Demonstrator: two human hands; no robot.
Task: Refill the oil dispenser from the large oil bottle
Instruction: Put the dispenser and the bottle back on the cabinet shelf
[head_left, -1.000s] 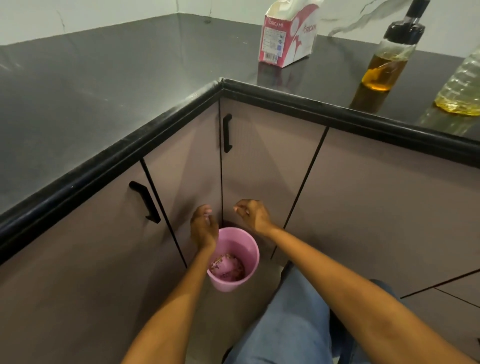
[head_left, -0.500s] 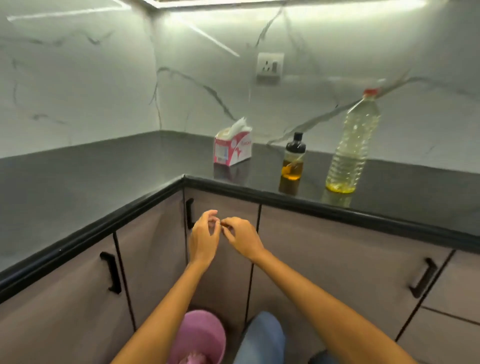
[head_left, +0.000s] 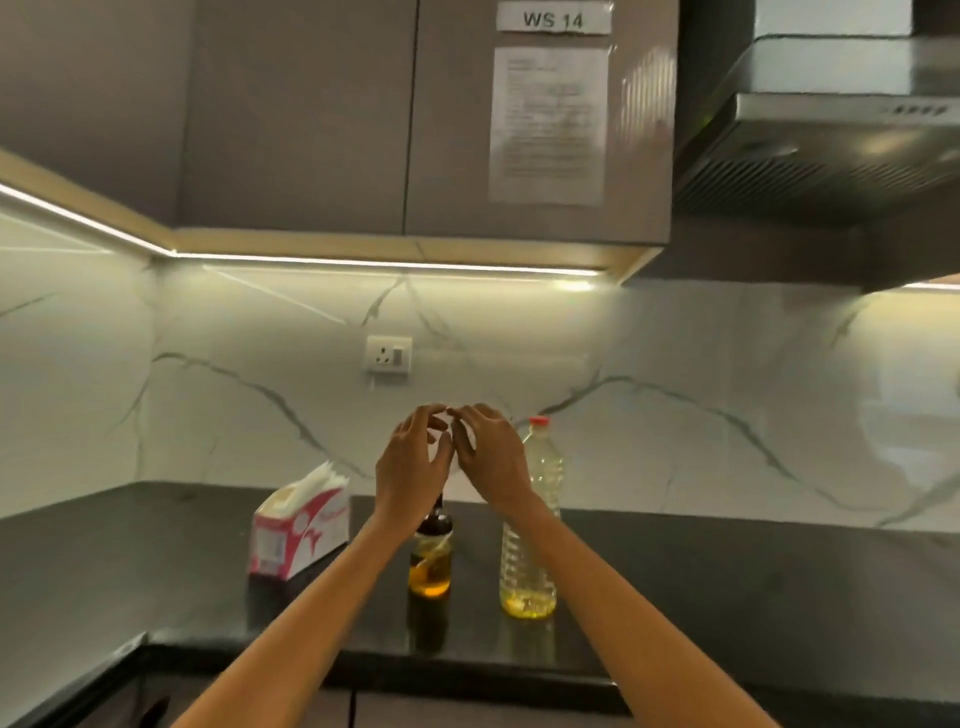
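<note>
Both forearms rise from bottom centre. Left hand (head_left: 413, 465) and right hand (head_left: 491, 457) are raised mid-frame, fingers spread and curled, fingertips nearly meeting, gripping nothing — they hide the oil dispenser (head_left: 431, 556) cap. Dispenser upright, amber oil low. Large oil bottle (head_left: 530, 540) just right, upright, red cap, nearly empty. Tissue box (head_left: 298, 525) left on black counter (head_left: 727, 582). Wall socket (head_left: 388, 355) beyond.

We see bare counter (head_left: 727, 582) right of the large oil bottle (head_left: 529, 551) toward the right edge; the tissue box (head_left: 298, 525) blocks the left, and the dispenser (head_left: 431, 558) stands beside the bottle, a narrow gap between.
</note>
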